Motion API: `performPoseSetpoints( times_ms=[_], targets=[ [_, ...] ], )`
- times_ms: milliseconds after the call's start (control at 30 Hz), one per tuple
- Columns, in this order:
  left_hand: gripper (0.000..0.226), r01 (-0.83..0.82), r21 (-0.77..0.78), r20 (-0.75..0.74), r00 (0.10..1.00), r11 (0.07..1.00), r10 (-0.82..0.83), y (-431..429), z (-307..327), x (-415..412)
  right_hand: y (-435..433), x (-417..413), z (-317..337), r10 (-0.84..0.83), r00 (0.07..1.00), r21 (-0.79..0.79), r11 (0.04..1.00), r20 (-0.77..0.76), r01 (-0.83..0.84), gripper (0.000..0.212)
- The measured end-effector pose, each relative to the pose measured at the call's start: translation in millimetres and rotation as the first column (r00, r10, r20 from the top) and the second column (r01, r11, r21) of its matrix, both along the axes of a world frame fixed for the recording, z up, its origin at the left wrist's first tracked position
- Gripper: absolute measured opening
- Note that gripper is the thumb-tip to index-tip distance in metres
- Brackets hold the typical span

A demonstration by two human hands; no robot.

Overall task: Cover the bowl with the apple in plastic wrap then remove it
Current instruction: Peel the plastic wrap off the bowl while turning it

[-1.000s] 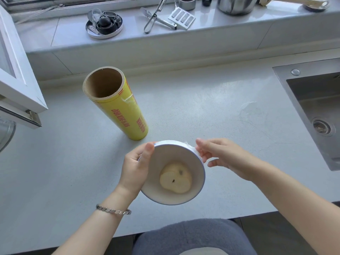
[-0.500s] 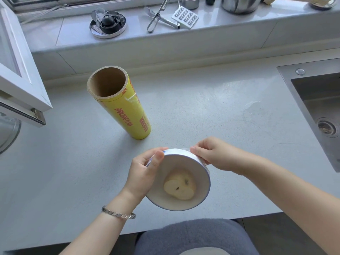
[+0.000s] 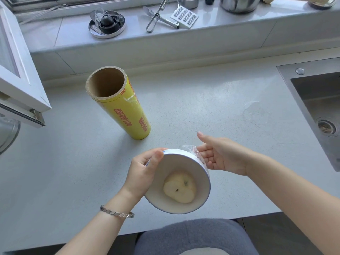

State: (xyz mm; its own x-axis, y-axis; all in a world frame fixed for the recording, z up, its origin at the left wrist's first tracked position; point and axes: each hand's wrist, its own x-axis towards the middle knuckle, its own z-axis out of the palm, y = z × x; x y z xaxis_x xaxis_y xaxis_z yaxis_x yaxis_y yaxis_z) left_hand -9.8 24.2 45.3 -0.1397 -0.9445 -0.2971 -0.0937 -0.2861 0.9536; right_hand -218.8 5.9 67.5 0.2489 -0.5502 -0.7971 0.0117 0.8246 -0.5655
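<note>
The left hand [image 3: 145,173] gripped the white bowl [image 3: 200,203] by its left rim, thumb over the edge, tilting it toward the camera above the near edge of the countertop [image 3: 202,111]. An apple half [image 3: 179,188] lay inside. The right hand [image 3: 223,155] was spread open at the bowl's far right rim, where crumpled plastic wrap [image 3: 191,150] bunched. A yellow wrap roll [image 3: 121,105] stood to the far left.

A bowl [image 3: 177,181] is held above the near edge of the tabletop [image 3: 202,111], an apple half [image 3: 180,189] inside it, the left hand [image 3: 145,172] at its left rim and the right hand [image 3: 223,156] at its right. A plastic wrap roll [image 3: 119,103] stands behind it to the left; a sink [image 3: 320,107] lies to the right.
</note>
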Motion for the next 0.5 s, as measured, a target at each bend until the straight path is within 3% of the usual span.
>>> performPoseSetpoints(
  times_ms=[100,300,500],
  targets=[
    [0.034,0.012,-0.011,-0.003,1.0,1.0,-0.012,1.2,0.1,-0.3,1.9,2.3,5.7,0.137,0.99,-0.078,0.987,-0.017,-0.138,0.032],
    [0.061,-0.012,-0.027,-0.021,1.0,1.0,0.012,4.2,-1.6,0.2,5.1,17.2,-2.7,-0.005,0.946,-0.294,0.951,-0.324,-0.095,0.032],
    [0.055,-0.02,-0.025,-0.008,1.0,1.0,0.02,7.2,0.7,1.1,2.4,25.6,-9.8,0.084,0.928,-0.227,0.958,-0.364,-0.175,0.032]
  ],
)
